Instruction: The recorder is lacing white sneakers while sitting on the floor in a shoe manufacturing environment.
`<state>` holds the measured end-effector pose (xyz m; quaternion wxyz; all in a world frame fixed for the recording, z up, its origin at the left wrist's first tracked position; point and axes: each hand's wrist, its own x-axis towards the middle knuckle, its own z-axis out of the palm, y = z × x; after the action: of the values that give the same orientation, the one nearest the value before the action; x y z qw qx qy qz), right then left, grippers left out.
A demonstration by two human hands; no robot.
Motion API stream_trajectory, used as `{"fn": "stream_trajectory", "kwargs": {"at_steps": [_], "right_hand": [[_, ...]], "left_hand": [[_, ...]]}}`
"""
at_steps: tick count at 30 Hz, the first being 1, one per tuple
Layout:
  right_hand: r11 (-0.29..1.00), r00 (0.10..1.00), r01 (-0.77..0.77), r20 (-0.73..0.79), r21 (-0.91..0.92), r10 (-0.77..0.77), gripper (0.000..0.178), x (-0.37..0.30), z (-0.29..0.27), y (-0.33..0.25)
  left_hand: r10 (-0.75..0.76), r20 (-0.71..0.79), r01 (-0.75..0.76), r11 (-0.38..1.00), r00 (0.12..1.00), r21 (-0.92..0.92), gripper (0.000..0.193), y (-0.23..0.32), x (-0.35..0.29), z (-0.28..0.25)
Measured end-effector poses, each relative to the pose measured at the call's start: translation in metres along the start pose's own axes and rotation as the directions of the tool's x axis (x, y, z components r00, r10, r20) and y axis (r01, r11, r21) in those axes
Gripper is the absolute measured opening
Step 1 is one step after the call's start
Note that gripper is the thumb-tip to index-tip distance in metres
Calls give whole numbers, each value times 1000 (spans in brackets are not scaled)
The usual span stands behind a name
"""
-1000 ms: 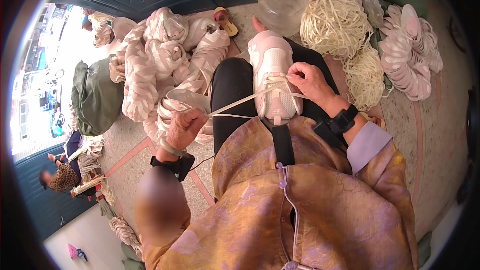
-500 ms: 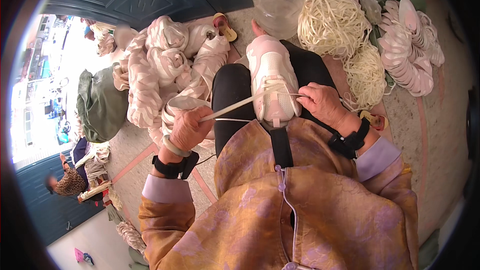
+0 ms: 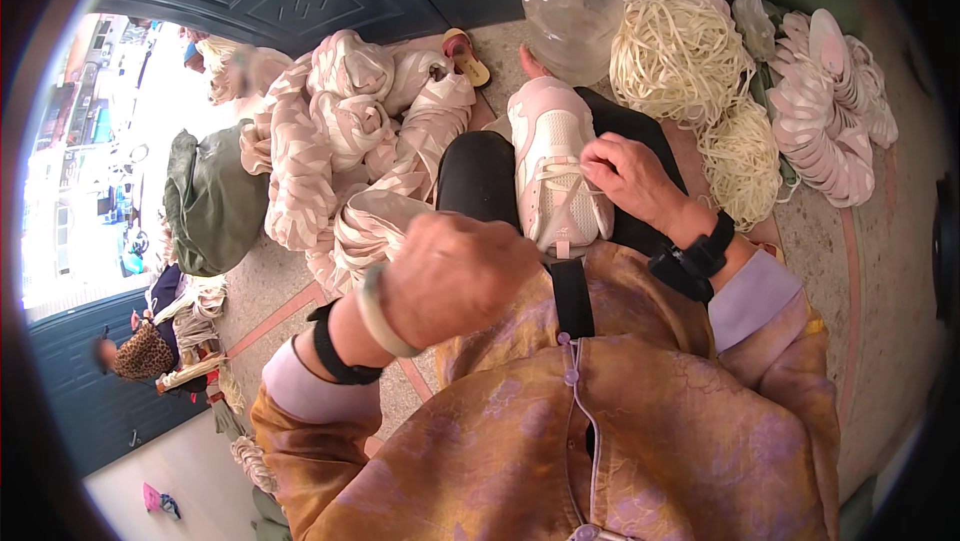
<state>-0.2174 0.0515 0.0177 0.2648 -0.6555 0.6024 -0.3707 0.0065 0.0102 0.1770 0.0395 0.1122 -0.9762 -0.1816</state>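
A white and pale pink sneaker upper [image 3: 552, 141] rests between my thighs, toe pointing away from me. A cream shoelace [image 3: 560, 173] crosses its front opening. At the shoe's right edge my right hand [image 3: 640, 186] is closed, its fingertips pinched on the lace. My left hand [image 3: 455, 266] is raised close to the camera, left of the shoe's heel, and curled into a fist. Its fingertips are turned away, so whatever they hold is hidden. A black strap [image 3: 572, 301] lies on my lap just below the heel.
Bundled pale pink shoe pieces [image 3: 345, 131] are heaped at left, beside a green sack [image 3: 208, 201]. A clear jug [image 3: 572, 26] stands ahead. Piles of cream laces [image 3: 680, 51] and strung pink pieces [image 3: 825, 121] lie at right. Another person [image 3: 145, 351] sits far left.
My left hand has come up and to the right, toward the camera, from beside my left thigh. The stretched lace is no longer seen running to it. My right hand has moved slightly up.
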Motion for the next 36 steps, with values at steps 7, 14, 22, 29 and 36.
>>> {"fn": "stream_trajectory", "kwargs": {"at_steps": [7, 14, 22, 29, 36], "right_hand": [[840, 879, 168, 465, -516, 110, 7, 25, 4, -49], [959, 969, 118, 243, -256, -54, 10, 27, 19, -37], [900, 939, -135, 345, 415, -18, 5, 50, -37, -39], [968, 947, -130, 261, -215, 185, 11, 5, -138, -35], [805, 973, 222, 185, -551, -141, 22, -87, -149, -8]], "left_hand": [[116, 55, -109, 987, 992, -116, 9, 20, 24, 22], [129, -11, -127, 962, 992, -242, 9, 22, 21, 15], [-56, 22, 53, 993, 998, 107, 3, -11, -23, 3], [-396, 8, 383, 894, 918, 231, 4, -69, -108, 40], [-585, -105, 594, 787, 804, 169, 6, -95, -173, 65]]}}
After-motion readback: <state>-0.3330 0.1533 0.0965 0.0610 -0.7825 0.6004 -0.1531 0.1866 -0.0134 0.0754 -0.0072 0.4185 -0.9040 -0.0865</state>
